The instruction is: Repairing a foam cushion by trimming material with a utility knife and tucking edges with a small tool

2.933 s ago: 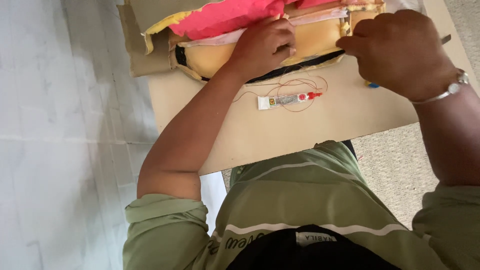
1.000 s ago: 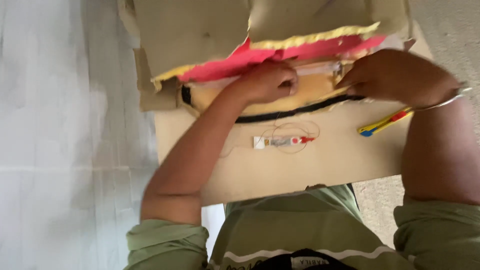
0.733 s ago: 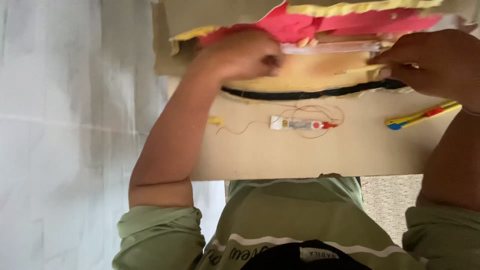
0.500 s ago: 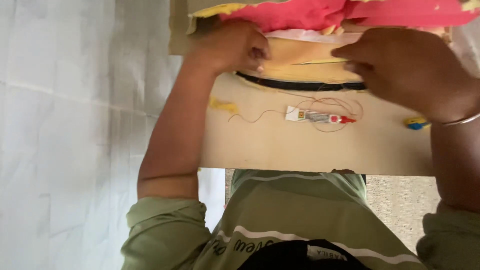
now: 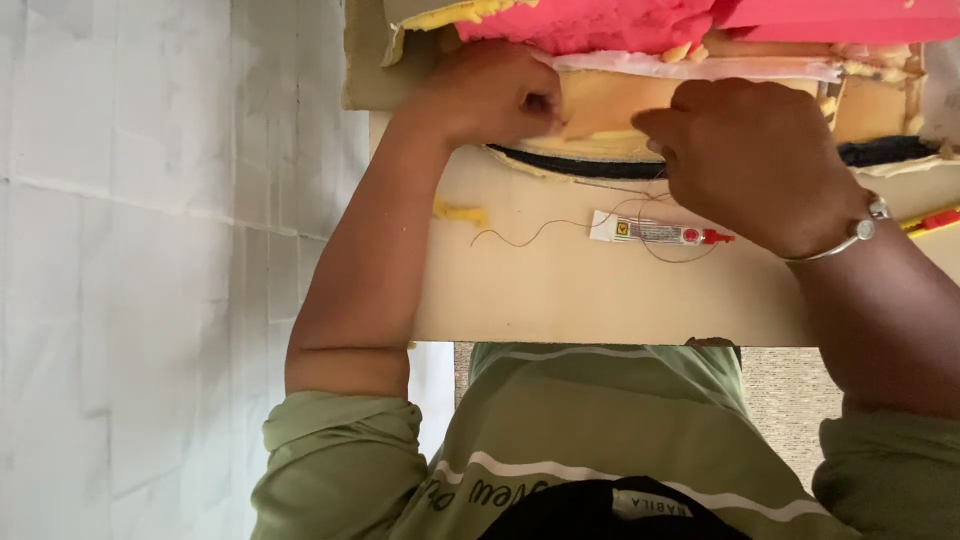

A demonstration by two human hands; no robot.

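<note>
On the beige board, both hands' fingers pinch the yellow foam piece lying between them.

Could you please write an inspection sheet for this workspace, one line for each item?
Surface: tan cardboard sheet, bare near the front edge.
Job's things: yellowish foam piece under pink material; black strip below it.
Clutter: small white glue tube with red cap, yellow scrap, red and yellow tool at right edge.
Grippers: left hand and right hand both pinch the foam piece.
Cables: thin brown thread looped around the tube.
Surroundings: pale tiled floor, woven mat.
</note>
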